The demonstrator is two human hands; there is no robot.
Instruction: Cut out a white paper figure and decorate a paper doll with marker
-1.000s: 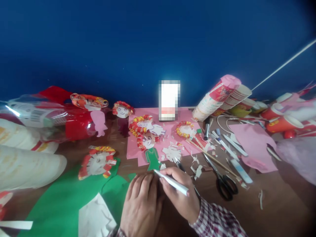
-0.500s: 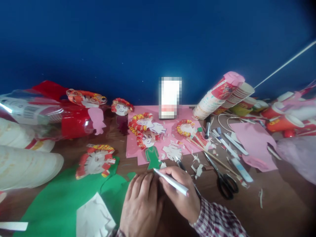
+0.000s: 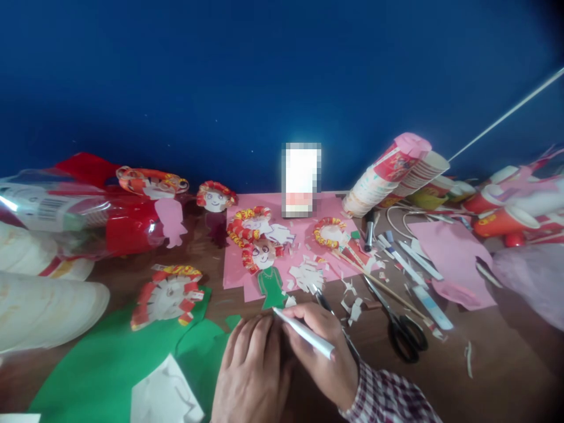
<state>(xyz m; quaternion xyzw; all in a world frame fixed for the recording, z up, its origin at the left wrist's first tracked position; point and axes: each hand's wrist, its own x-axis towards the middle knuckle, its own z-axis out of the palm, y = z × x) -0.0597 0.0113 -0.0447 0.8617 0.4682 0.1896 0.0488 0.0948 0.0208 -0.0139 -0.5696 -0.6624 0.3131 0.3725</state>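
Observation:
A slim white pen [image 3: 308,335] is held in my right hand [image 3: 324,346], its tip at the lower edge of a green paper dress cutout [image 3: 270,285]. Above the dress is a paper doll head [image 3: 263,255] with a drawn face and red-and-yellow curled hair. My left hand [image 3: 251,367] lies palm down just left of the pen, its fingers stretched forward and fingertips near the hem. Whatever lies under its palm is hidden. A large green paper sheet [image 3: 101,358] spreads to its left, with a white paper piece [image 3: 165,393] on it.
Black-handled scissors [image 3: 405,338], markers [image 3: 405,261] and paper scraps lie to the right. Stacked paper cups [image 3: 379,170] lean at the back right. A bright pixelated upright object [image 3: 302,179] stands behind pink paper [image 3: 238,270]. Other paper heads [image 3: 170,294] lie left.
The view has tilted slightly, so the scene sits a little lower. The pen tip stays by the dress hem, and both hands keep nearly the same pose.

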